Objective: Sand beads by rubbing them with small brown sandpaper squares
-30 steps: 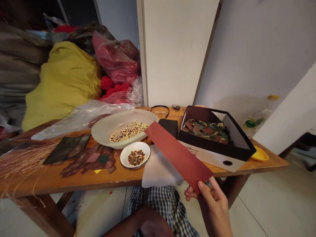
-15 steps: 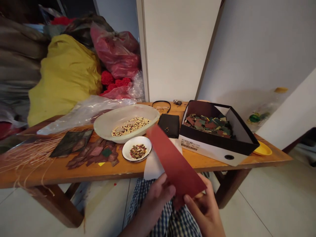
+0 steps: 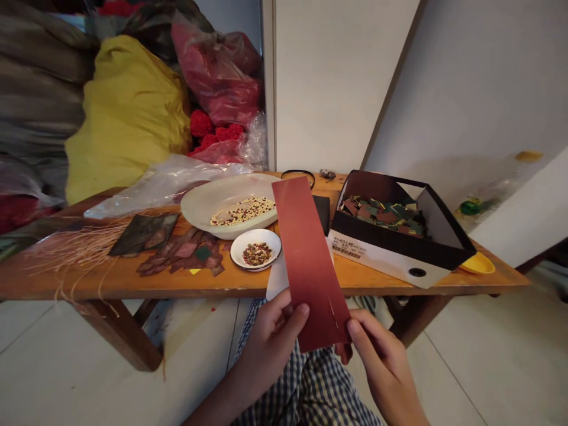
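A long dark red strip of paper or thin card (image 3: 306,254) stands tilted up over my lap, its far end in front of the oval bowl. My left hand (image 3: 279,331) pinches its lower left edge, thumb on top. At the lower right corner, the thumb and fingers of my right hand (image 3: 377,349) are closed on the same strip. A narrow light slit runs near that corner, between the strip's face and its right edge. Below the right fingertips hangs a small dark red piece (image 3: 344,353); how it is held is hidden.
On the wooden bench (image 3: 248,287) stand an oval bowl of grains (image 3: 199,222), a small white dish of beads or seeds (image 3: 239,263) and a box of coloured scraps (image 3: 377,260). Dark red scraps (image 3: 177,254) and pale strings (image 3: 84,242) lie left. Behind are bulging bags (image 3: 128,112).
The strip has turned more upright and faces me, and a slit now shows near its right edge. My right hand has shifted right to the corner. The view has tilted slightly.
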Tool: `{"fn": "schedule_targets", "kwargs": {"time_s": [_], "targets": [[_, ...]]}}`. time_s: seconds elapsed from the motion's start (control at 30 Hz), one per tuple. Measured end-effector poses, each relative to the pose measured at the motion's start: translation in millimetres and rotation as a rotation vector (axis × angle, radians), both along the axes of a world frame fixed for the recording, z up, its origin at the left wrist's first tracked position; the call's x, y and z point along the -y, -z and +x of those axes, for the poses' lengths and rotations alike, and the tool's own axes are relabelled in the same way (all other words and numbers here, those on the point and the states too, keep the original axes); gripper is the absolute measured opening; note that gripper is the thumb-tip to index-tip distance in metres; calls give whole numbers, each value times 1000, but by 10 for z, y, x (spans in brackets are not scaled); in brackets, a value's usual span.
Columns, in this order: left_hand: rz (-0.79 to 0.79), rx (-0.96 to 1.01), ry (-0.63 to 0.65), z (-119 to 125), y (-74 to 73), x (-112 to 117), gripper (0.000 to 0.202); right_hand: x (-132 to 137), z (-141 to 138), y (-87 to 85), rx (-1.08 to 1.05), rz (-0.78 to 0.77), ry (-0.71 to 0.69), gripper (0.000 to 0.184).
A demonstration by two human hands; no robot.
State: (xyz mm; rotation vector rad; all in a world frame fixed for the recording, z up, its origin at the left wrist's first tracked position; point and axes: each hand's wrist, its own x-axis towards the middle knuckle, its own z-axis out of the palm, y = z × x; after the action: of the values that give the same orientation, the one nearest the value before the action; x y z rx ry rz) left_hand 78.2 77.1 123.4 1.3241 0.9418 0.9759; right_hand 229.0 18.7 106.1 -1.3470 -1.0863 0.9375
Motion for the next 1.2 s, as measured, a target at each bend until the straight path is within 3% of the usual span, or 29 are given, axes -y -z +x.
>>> {"fn": "schedule_targets", "kwargs": {"time_s": [0.13,0.37,0.53,0.73,0.93,1.2], "targets": [[-79,103,54,12,-53,55,24,14,-26,-11,0,14,6,28],[-120,172,-78,77,-19,124,29,24,-89,-41,-110,-9,-44,25],[-168,227,-6,104,-21,137,35,29,-111,-37,-142,11,-47,25],[-111,176,-13,88,-62,125,31,-22,-15,-40,-100,-30,-150,27],[-94,190,20,37,-130,132,30,-89,79,-177,56,-62,-313,36],[-94,244,22,21,-212,107,32,-92,38,-252,-14,-28,-327,35]]}}
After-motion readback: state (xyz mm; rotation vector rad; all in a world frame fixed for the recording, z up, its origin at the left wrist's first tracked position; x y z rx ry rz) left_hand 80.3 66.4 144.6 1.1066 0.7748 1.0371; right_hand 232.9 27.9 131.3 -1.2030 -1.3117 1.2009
